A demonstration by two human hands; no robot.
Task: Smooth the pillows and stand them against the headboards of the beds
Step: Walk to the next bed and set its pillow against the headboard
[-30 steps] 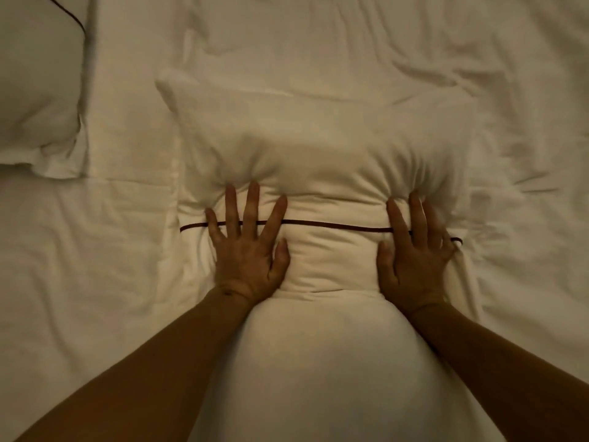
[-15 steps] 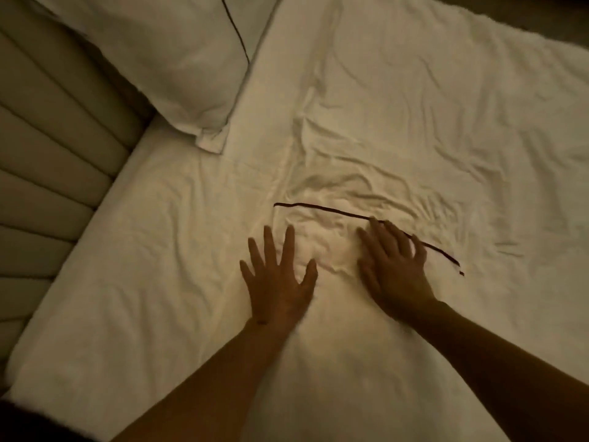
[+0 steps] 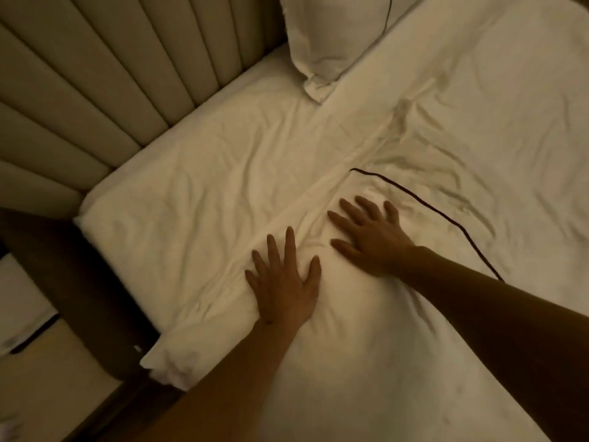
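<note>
Pressing flat, L hand [image 3: 284, 288] & R hand [image 3: 371, 239] on pillow [image 3: 350, 330].

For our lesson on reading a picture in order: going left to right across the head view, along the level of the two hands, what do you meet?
Dark brown bedside surface → white wrinkled bed sheet → left hand → right hand → thin dark piping line of the white pillow.

I've only got 1 view, head cam, looking steeply down, close over the bed [image 3: 197, 173], headboard [image 3: 95, 74] at 10 o'clock.
</note>
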